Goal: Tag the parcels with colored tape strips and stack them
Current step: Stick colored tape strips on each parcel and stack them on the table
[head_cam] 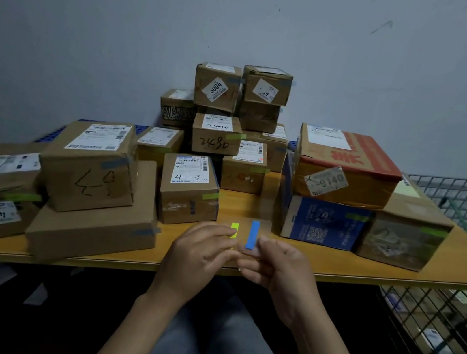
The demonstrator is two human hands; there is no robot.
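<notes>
Yellow-green tape strip point(234, 230) pinched by curled fingers of the left hand point(200, 250), blue tape strip point(253, 235) likewise by the right hand point(281, 272), both just in front of the 4-3 parcel point(189, 191); probably featherlight, limp, sticky, best gripped by one end.

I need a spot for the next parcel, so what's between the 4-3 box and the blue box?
In the head view, bare tabletop, with tape strips held just in front.

Dim, flat indoor light leaves the grey wall point(98, 20) murky, with the space under the table point(363, 273) almost black. Wide-angle distortion bows the table's edge, and the parcels point(215, 134) look soft, faintly blurred.
</notes>
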